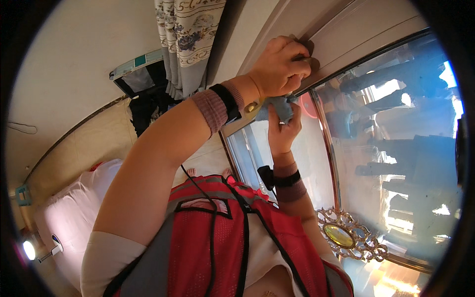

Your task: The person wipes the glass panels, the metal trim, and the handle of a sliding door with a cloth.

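My left hand (285, 65) is raised against the pale door frame (336, 37), its fingers curled; whether something sits inside them is hidden. Just below it, a crumpled blue-grey cloth (280, 107) is pinched between the thumb and fingers of my right hand (284, 128). The cloth lies against a gold-coloured metal fitting (253, 108), which looks like part of a door handle and is partly covered. Both hands are close together, near the edge of a glossy glass panel (389, 148).
An ornate gold scrollwork ornament (337, 235) with a yellow centre is on the panel at lower right. A patterned curtain (193, 41) hangs at the top, beside an open case (137, 74). A pink-covered piece of furniture (78, 204) and a lit lamp (29, 250) stand left.
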Motion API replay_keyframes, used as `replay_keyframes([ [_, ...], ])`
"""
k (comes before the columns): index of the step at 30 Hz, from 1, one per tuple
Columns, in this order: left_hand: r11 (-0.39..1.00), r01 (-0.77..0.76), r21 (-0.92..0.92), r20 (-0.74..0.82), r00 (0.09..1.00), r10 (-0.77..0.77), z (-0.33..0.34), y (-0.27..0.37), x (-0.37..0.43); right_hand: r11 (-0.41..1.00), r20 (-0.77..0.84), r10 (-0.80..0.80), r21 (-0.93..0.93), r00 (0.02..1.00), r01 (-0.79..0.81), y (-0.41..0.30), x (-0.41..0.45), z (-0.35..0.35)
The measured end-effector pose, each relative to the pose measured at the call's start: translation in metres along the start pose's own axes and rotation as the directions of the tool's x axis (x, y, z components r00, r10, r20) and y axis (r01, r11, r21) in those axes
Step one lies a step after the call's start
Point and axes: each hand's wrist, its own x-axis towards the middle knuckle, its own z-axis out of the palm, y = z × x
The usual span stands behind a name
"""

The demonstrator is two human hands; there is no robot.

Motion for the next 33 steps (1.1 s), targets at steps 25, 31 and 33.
replay_keyframes([
  [25,0.998,-0.001,-0.061,-0.014,1.0,0.0,0.004,-0.001,0.001,0.989,0.043,-0.087,-0.112,0.995,0.092,0.009,0.004,0.006],
  [31,0.999,0.019,-0.05,0.0,1.0,-0.019,0.003,-0.001,0.0,0.993,0.114,0.01,-0.115,0.993,0.003,0.056,-0.033,0.027],
  [33,0.998,0.013,-0.067,0.0,1.0,-0.013,0.007,0.001,0.002,0.991,0.154,0.091,-0.107,0.984,-0.075,0.087,-0.06,0.032],
])
